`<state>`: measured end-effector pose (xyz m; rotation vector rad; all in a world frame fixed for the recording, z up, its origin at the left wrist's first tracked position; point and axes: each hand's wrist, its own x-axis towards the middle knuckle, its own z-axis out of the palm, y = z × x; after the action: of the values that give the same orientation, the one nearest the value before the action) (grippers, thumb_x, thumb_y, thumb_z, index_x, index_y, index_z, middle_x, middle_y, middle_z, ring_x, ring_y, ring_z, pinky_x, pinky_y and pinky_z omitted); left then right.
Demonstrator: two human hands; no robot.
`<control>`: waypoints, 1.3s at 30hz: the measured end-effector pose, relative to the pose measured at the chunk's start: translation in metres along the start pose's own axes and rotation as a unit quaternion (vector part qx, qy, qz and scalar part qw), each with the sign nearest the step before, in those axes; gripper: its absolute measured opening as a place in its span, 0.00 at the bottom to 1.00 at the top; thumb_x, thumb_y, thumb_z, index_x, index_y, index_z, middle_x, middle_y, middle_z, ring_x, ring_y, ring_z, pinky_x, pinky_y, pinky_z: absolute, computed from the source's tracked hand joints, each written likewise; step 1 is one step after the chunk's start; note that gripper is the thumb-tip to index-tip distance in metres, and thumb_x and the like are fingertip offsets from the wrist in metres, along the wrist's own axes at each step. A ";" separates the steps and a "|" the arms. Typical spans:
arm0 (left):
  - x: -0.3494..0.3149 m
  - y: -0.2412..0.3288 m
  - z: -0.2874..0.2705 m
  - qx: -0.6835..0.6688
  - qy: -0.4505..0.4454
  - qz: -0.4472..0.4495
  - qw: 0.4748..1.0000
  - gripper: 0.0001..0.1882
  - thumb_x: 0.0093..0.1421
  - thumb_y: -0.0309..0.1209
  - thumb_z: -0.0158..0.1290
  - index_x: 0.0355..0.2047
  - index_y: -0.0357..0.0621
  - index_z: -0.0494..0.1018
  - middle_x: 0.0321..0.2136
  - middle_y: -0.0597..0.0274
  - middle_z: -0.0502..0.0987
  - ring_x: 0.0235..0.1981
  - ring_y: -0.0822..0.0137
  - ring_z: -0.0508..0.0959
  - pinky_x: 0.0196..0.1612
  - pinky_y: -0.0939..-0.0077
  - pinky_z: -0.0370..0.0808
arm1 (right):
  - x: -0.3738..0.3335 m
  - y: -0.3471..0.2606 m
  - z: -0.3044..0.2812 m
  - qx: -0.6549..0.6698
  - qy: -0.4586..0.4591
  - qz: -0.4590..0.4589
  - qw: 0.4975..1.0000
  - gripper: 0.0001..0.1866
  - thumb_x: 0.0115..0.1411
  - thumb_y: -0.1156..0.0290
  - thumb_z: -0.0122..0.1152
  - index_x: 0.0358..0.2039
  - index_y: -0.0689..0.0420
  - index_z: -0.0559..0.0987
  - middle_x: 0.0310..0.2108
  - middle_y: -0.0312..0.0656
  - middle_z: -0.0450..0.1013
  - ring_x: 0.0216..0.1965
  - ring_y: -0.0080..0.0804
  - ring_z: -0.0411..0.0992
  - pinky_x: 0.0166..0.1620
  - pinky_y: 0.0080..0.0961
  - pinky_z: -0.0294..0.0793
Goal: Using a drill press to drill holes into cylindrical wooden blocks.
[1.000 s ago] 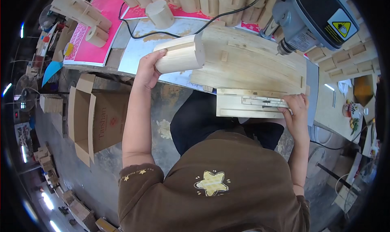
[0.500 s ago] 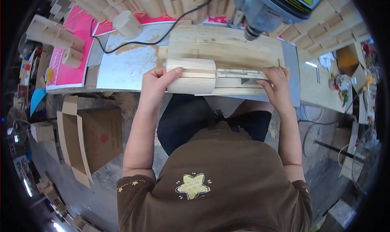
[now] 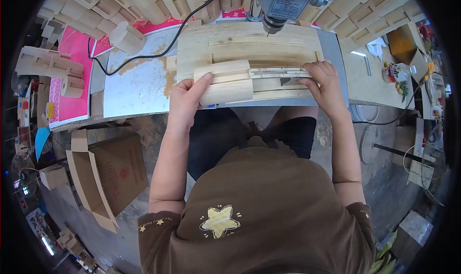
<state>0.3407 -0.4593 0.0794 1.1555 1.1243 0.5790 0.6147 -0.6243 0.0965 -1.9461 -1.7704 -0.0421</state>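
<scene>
My left hand (image 3: 186,97) grips the left end of a pale, rounded wooden block (image 3: 228,91) with a groove along its top, its thumb pressed on the upper face. Thin pale strips (image 3: 278,73), stacked and edged with dark lines, run from the block's right end to my right hand (image 3: 322,84). The fingers and thumb of that hand are closed around the strips' far end. Block and strips lie at the front of a wooden board (image 3: 259,46). A small dark triangular piece or gap shows below the strips, near my right thumb.
A bench drill (image 3: 288,5) stands beyond the board, its chuck above the board's back edge. A black cable (image 3: 158,56) crosses the table at left. Stacked wooden blocks (image 3: 144,5) line the back. An open cardboard box (image 3: 117,173) sits on the floor at left.
The view has shifted, so the bench and drill sit higher and farther left. The block is tilted slightly more, its right end farther away. Both hands keep their grip.
</scene>
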 end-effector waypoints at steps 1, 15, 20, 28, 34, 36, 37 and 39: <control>0.001 0.000 0.000 0.018 -0.010 -0.015 1.000 0.20 0.50 0.43 0.63 0.21 0.37 0.73 0.15 0.68 0.71 0.15 0.81 0.66 0.18 0.86 0.61 | -0.001 0.000 0.001 0.002 0.004 -0.002 1.000 0.16 0.48 0.71 0.63 0.39 0.58 0.75 0.34 0.43 0.72 0.40 0.44 0.68 0.48 0.37 0.62; -0.004 -0.035 0.044 0.112 -0.050 0.259 0.958 0.23 0.49 0.35 0.65 0.40 0.34 0.72 0.33 0.60 0.76 0.35 0.70 0.74 0.45 0.75 0.69 | 0.003 -0.004 0.013 -0.016 0.068 -0.030 0.997 0.18 0.42 0.71 0.67 0.36 0.56 0.76 0.33 0.41 0.71 0.39 0.43 0.67 0.45 0.38 0.64; 0.008 -0.055 0.053 0.272 -0.018 0.457 0.847 0.36 0.38 0.39 0.67 0.48 0.40 0.69 0.49 0.54 0.71 0.50 0.48 0.69 0.55 0.41 0.57 | 0.013 0.004 0.017 -0.026 0.085 0.029 0.996 0.21 0.39 0.73 0.69 0.38 0.55 0.77 0.33 0.42 0.72 0.38 0.44 0.67 0.42 0.36 0.67; 0.059 -0.040 0.059 0.388 0.078 0.469 0.790 0.33 0.36 0.40 0.67 0.46 0.48 0.73 0.36 0.62 0.73 0.44 0.56 0.69 0.49 0.61 0.58 | 0.050 0.022 0.033 -0.027 0.099 0.047 0.994 0.21 0.41 0.73 0.69 0.39 0.56 0.77 0.36 0.42 0.73 0.40 0.45 0.68 0.43 0.35 0.69; 0.066 -0.042 0.039 0.374 0.053 0.427 0.822 0.30 0.35 0.35 0.66 0.44 0.51 0.75 0.30 0.69 0.72 0.39 0.60 0.69 0.48 0.61 0.58 | 0.059 0.012 0.030 0.086 0.098 0.062 0.989 0.22 0.44 0.77 0.68 0.42 0.57 0.76 0.41 0.42 0.73 0.45 0.39 0.69 0.50 0.30 0.68; 0.067 -0.044 0.038 0.373 0.052 0.431 0.820 0.29 0.36 0.36 0.66 0.44 0.51 0.75 0.30 0.69 0.72 0.38 0.61 0.69 0.47 0.62 0.58 | 0.063 0.017 0.015 0.270 0.153 0.103 0.945 0.22 0.47 0.79 0.65 0.45 0.58 0.74 0.43 0.41 0.72 0.49 0.33 0.69 0.54 0.28 0.65; 0.068 -0.045 0.039 0.372 0.050 0.437 0.818 0.29 0.37 0.36 0.66 0.44 0.52 0.76 0.29 0.69 0.72 0.37 0.62 0.69 0.46 0.63 0.58 | 0.068 0.025 0.002 0.350 0.193 0.116 0.909 0.22 0.48 0.81 0.63 0.46 0.58 0.73 0.44 0.40 0.72 0.50 0.31 0.68 0.56 0.27 0.64; 0.066 -0.042 0.037 0.377 0.052 0.432 0.818 0.28 0.38 0.36 0.65 0.44 0.52 0.76 0.29 0.69 0.72 0.37 0.62 0.69 0.46 0.63 0.59 | 0.097 0.042 -0.048 0.222 0.291 0.013 0.930 0.20 0.53 0.78 0.60 0.48 0.57 0.72 0.44 0.38 0.71 0.47 0.30 0.69 0.52 0.27 0.67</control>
<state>0.3923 -0.4344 0.0143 2.4079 0.8803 0.9219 0.6840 -0.5544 0.1578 -1.4329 -1.2276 -0.1750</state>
